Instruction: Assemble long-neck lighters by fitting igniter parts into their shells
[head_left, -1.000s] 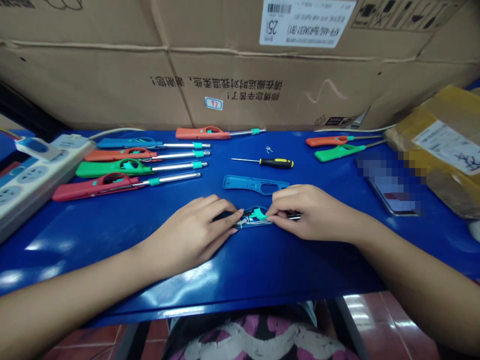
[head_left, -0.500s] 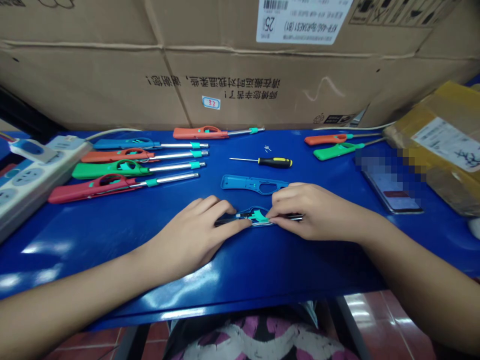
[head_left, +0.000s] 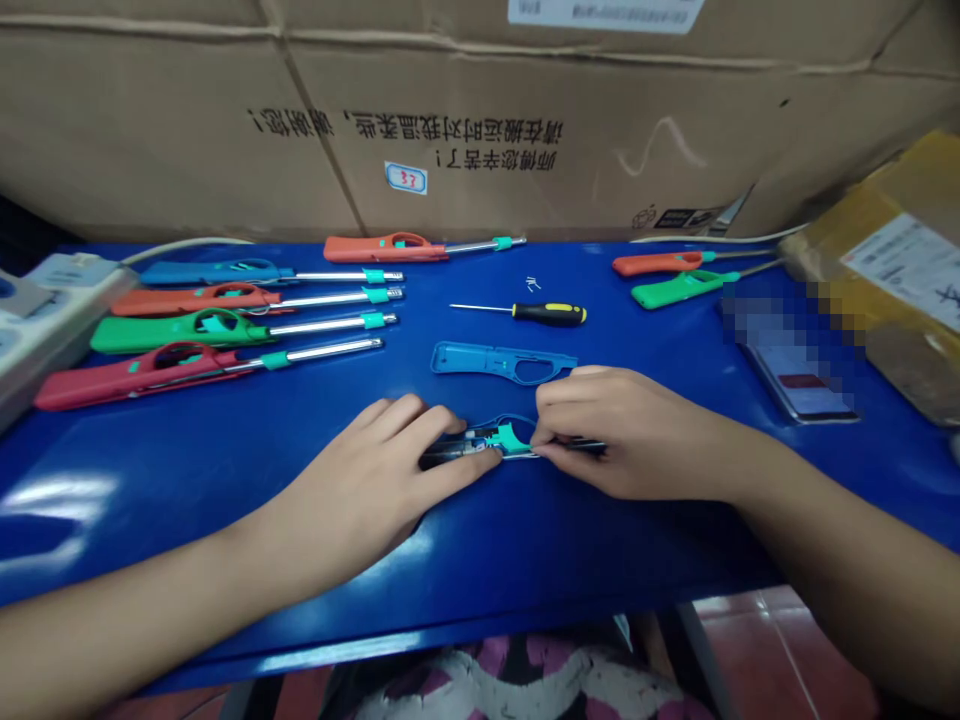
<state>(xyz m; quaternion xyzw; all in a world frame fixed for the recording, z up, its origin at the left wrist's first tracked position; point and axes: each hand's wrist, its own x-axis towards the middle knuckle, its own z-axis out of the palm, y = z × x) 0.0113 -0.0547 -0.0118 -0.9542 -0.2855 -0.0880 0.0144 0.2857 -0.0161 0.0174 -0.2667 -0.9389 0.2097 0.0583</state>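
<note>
An opened blue long-nosed lighter [head_left: 504, 439] with a teal trigger lies on the blue table [head_left: 225, 440] between my hands. My left hand [head_left: 379, 475] presses on its left end with thumb and fingers closed around it. My right hand [head_left: 611, 425] pinches its right part, fingers curled over the metal tube. Just behind lies the lighter's loose blue shell half [head_left: 499, 361]. A black-and-yellow screwdriver [head_left: 536, 313] rests farther back, with small screws [head_left: 532, 284] beyond it.
Several assembled lighters [head_left: 225, 325] lie in a row at the left, one orange lighter [head_left: 412, 246] at the back, two more lighters [head_left: 675, 277] at the right. A power strip [head_left: 45, 320] sits far left, a phone [head_left: 802, 385] and a yellow parcel [head_left: 892, 260] at right. Cardboard boxes [head_left: 480, 110] wall the back.
The view has dropped slightly and shifted. My left fingers slid a little along the lighter's left end; my right hand stays pinched on its right part.
</note>
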